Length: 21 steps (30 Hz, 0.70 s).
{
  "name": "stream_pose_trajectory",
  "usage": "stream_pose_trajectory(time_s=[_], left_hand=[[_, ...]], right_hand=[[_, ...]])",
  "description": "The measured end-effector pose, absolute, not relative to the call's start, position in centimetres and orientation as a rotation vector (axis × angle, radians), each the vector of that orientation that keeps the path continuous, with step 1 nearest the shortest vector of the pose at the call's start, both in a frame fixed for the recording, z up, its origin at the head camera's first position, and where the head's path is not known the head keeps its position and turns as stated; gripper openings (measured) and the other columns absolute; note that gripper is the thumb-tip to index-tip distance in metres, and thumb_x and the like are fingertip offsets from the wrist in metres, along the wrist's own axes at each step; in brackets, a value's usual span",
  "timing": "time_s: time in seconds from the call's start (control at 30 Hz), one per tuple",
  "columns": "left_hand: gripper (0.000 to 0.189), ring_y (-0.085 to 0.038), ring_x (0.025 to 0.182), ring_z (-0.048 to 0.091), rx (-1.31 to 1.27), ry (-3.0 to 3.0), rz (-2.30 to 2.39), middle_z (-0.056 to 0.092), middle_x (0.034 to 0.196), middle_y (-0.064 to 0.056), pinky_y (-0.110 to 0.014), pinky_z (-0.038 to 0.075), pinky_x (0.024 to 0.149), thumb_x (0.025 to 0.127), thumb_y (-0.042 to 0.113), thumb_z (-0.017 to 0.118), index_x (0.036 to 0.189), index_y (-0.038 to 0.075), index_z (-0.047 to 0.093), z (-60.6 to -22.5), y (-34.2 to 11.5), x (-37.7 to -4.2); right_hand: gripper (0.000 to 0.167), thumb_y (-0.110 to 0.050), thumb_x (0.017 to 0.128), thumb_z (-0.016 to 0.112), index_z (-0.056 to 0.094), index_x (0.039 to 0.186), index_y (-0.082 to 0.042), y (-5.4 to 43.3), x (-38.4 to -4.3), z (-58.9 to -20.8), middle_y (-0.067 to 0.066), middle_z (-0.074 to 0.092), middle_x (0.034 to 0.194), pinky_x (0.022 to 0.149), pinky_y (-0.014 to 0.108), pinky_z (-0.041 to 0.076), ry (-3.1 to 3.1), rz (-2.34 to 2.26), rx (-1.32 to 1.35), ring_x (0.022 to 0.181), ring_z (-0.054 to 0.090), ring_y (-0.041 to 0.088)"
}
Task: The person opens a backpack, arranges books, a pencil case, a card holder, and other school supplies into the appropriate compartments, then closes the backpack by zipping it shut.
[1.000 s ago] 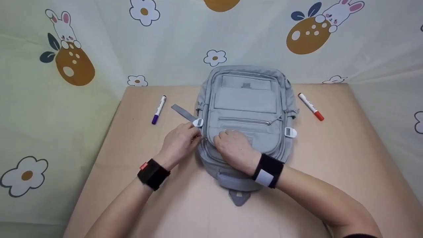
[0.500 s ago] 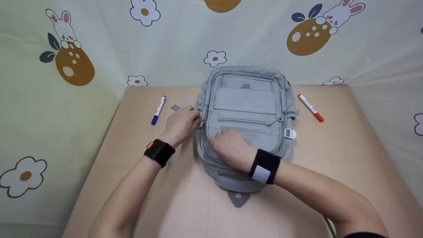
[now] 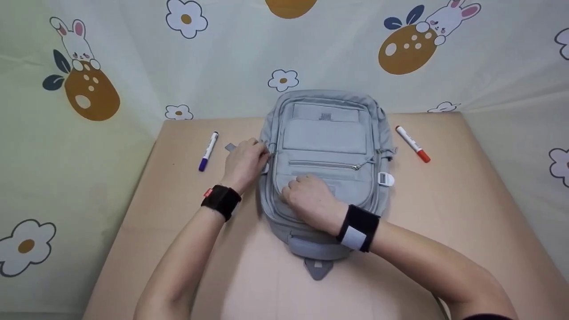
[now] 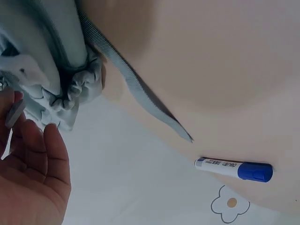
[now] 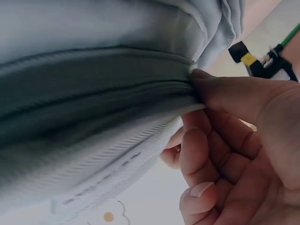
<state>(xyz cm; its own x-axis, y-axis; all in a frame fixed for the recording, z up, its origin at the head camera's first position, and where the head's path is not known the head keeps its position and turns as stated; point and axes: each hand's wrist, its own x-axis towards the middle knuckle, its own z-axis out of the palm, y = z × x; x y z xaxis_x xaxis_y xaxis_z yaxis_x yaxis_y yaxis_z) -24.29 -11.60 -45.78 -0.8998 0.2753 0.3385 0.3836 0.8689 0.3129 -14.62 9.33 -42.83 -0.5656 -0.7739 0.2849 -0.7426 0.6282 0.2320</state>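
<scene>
A grey backpack (image 3: 326, 138) lies on its back on the table, its front panel up and its carry handle (image 3: 318, 249) toward me. At its left edge my left hand (image 3: 246, 162) pinches a small grey zipper pull (image 4: 15, 112), seen between thumb and fingers in the left wrist view. My right hand (image 3: 313, 202) bends over the lower front panel. In the right wrist view, thumb and forefinger of that hand pinch a fold of the bag's fabric (image 5: 183, 98) beside a seam. The zipper track under the left hand is hidden in the head view.
A purple-capped marker (image 3: 208, 151) lies left of the bag, a red-capped marker (image 3: 413, 144) to its right. A loose grey strap (image 4: 140, 93) trails from the bag's left side. White buckles (image 3: 386, 179) sit at the sides. Patterned cloth (image 3: 226, 58) rises behind the table.
My left hand has moved up along the bag's left edge, away from me, from the lower corner to beyond the white buckle. The right hand has stayed nearly in place, holding the fabric.
</scene>
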Motion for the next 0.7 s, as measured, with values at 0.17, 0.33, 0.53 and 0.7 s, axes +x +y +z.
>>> stream_pose_trajectory(time_s=[0.17, 0.33, 0.53, 0.7], left_hand=[[0.037, -0.031, 0.101, 0.061, -0.580, -2.662, -0.569, 0.063, 0.117, -0.014, -0.043, 0.052, 0.085, 0.096, 0.018, 0.071, 0.131, 0.006, 0.065, -46.1, -11.6, -22.5], [0.045, -0.031, 0.122, 0.057, -0.901, -2.522, -0.601, 0.060, 0.134, -0.014, -0.044, 0.046, 0.105, 0.094, 0.017, 0.073, 0.136, 0.006, 0.062, -45.9, -11.7, -19.7], [0.041, -0.025, 0.132, 0.052, -1.210, -2.466, -0.609, 0.059, 0.138, -0.009, -0.041, 0.041, 0.111, 0.095, 0.026, 0.074, 0.132, 0.011, 0.066, -45.9, -11.9, -17.5], [0.049, -0.027, 0.138, 0.048, -1.306, -2.471, -0.560, 0.057, 0.145, -0.008, -0.044, 0.039, 0.113, 0.094, 0.034, 0.076, 0.137, 0.013, 0.065, -46.3, -11.4, -17.3]], right_hand=[[0.010, -0.009, 0.085, 0.072, 0.064, 0.090, -0.007, 12.0, -13.8, -43.4, 0.005, 0.061, 0.083, 0.062, 0.036, 0.049, -2.506, 0.036, 1.194, 0.074, 0.056, 0.023], [0.022, -0.015, 0.084, 0.077, 0.061, 0.098, -0.010, 17.1, -12.7, -43.9, 0.004, 0.059, 0.093, 0.069, 0.037, 0.049, -2.560, 0.142, 1.176, 0.083, 0.055, 0.024], [0.019, -0.017, 0.085, 0.081, 0.064, 0.091, -0.014, 21.6, -12.9, -44.5, 0.002, 0.061, 0.089, 0.068, 0.039, 0.045, -2.510, 0.242, 1.093, 0.081, 0.058, 0.026], [0.012, -0.015, 0.089, 0.079, 0.067, 0.092, -0.015, 22.3, -13.1, -44.5, -0.001, 0.065, 0.088, 0.066, 0.037, 0.046, -2.431, 0.332, 1.098, 0.081, 0.061, 0.022]])
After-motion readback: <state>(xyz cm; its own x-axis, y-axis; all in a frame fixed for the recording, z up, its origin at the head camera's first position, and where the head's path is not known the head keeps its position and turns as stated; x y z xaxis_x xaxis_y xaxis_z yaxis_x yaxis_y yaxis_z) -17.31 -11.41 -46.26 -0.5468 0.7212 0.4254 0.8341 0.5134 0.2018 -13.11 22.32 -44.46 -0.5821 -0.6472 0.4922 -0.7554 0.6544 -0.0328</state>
